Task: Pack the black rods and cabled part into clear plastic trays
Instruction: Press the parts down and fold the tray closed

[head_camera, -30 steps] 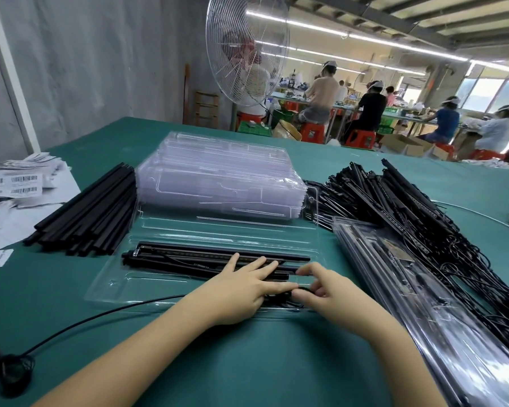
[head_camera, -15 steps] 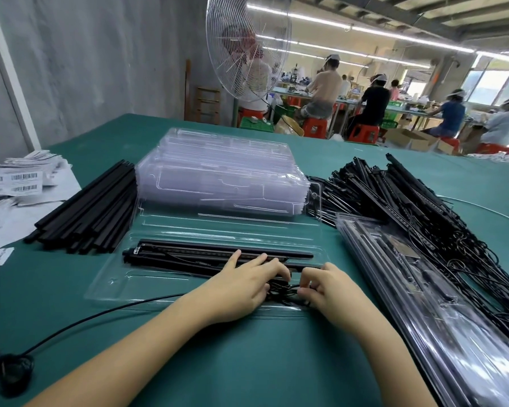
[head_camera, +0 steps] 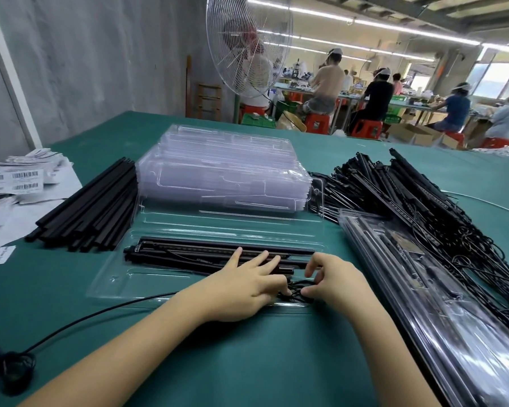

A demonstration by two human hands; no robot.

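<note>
Left hand (head_camera: 244, 286) lies palm down, its fingers straight and spread across the black rods (head_camera: 188, 254) seated in an open clear tray (head_camera: 147, 280). Its thumb side touches a coiled cable (head_camera: 296, 292). Right hand (head_camera: 338, 282), fingers curled, pinches that coil at the tray's near edge. Everything sits on a green desk (head_camera: 247, 371). A loose black cord (head_camera: 106, 309) runs left to a dark bundle (head_camera: 15, 371). Just right of the tray lies a stack of filled trays (head_camera: 438, 304). Farther back are a pile of loose rods (head_camera: 94, 207) on the left, a stack of empty trays (head_camera: 224, 177) in the middle, and a tangled heap of cabled parts (head_camera: 409, 201) on the right. Barcode labels (head_camera: 15, 179) lie far left. Beyond the desk stand a fan (head_camera: 247, 45) and seated workers (head_camera: 326, 83).
</note>
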